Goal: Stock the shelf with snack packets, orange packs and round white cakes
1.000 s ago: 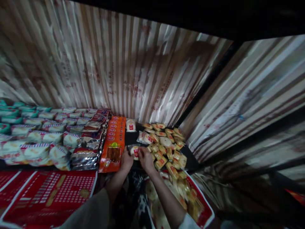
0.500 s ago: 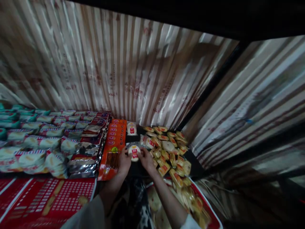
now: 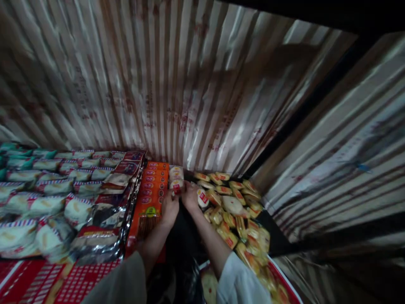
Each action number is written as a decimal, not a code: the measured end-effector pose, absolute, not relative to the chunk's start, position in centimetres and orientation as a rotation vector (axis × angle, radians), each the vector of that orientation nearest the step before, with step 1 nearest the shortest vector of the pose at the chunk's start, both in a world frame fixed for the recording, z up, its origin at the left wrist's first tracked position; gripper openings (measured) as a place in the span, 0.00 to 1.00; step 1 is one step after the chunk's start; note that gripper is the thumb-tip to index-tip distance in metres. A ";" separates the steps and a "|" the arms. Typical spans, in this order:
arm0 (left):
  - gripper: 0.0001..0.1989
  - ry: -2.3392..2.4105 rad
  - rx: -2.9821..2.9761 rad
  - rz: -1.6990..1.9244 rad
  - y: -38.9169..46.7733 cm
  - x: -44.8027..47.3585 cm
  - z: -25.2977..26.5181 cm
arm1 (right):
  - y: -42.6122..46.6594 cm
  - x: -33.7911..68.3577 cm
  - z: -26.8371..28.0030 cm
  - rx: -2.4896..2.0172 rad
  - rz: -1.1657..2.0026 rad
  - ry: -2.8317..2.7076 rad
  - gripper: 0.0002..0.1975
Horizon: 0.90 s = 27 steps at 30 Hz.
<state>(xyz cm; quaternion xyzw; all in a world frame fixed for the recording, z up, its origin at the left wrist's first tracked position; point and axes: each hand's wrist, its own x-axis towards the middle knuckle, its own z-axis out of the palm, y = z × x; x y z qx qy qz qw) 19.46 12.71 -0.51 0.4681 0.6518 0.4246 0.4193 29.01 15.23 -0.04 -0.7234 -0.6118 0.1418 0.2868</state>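
My left hand point(image 3: 170, 207) pinches the near left edge of the pack point(image 3: 176, 186), while my right hand point(image 3: 190, 196) closes in at its right edge; its fingertips are partly hidden, but they seem to grip too. Holding from both sides probably keeps so soft a thing level, its red label facing up. The pack sits just in front of the rear pack point(image 3: 176, 172), beside the orange bags point(image 3: 155, 182), whose straight edge likely serves me as a guide. The yellow packs point(image 3: 232, 207) lie jumbled to my right on the black tabletop point(image 3: 276, 228), presumably for easy reach.
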 end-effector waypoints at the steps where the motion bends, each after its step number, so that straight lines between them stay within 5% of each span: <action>1: 0.17 1.638 1.185 1.052 13.0 19.5 -0.5 | 15.5 29.0 0.0 -1.961 0.363 -1.662 0.16; 18: 0.20 1.575 1.321 1.052 14.6 21.0 -2.4 | 18.5 29.8 -1.6 -2.054 0.276 -1.742 0.11; 27: 0.18 1.550 1.382 1.010 14.4 20.6 -2.3 | 14.3 31.0 -0.7 -1.907 -0.081 -1.862 0.19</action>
